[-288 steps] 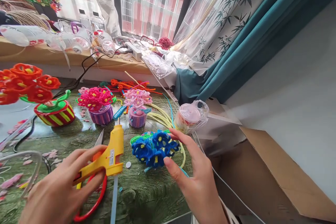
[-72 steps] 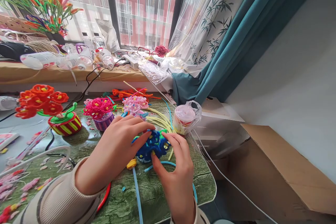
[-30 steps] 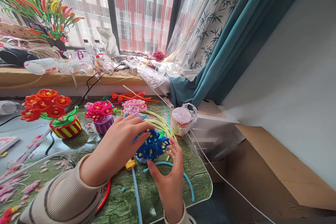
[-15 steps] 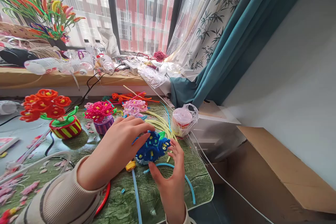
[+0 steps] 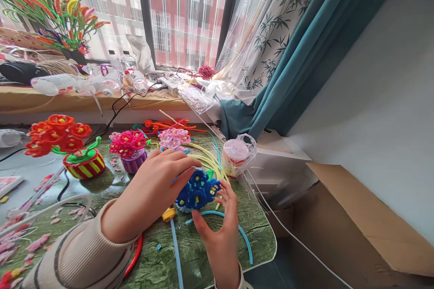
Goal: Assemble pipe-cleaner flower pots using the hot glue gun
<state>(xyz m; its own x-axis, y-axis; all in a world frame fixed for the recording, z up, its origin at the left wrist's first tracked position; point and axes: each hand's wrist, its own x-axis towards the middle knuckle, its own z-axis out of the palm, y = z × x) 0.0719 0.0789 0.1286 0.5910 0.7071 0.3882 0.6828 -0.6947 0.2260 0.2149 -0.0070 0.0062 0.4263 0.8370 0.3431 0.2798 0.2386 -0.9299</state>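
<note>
Both my hands are around a small pot of blue pipe-cleaner flowers [image 5: 198,189] with yellow centres, standing on the table. My left hand [image 5: 158,185] comes over from the left, its fingers and thumb on the far-left side of the blooms, partly hiding them. From the front right, my right hand [image 5: 220,226] holds the lower right edge between its thumb and curled fingers. A green leaf [image 5: 210,174] sticks up behind the flowers. The pale blue pot is mostly hidden. Close in front lie a light blue pipe cleaner [image 5: 244,237] and a yellow-tipped blue stick [image 5: 175,244].
Pots of orange flowers [image 5: 61,134], magenta flowers [image 5: 128,143] and pink flowers [image 5: 174,138] stand behind and left. Yellow pipe cleaners [image 5: 206,159] lie beyond my hands. A plastic-wrapped tub [image 5: 236,153] sits near the table's right edge, with a cardboard box [image 5: 359,207] beyond.
My left fingers have shifted slightly over the blue flowers, so a little more of the blooms shows. My right hand stays nearly still.
</note>
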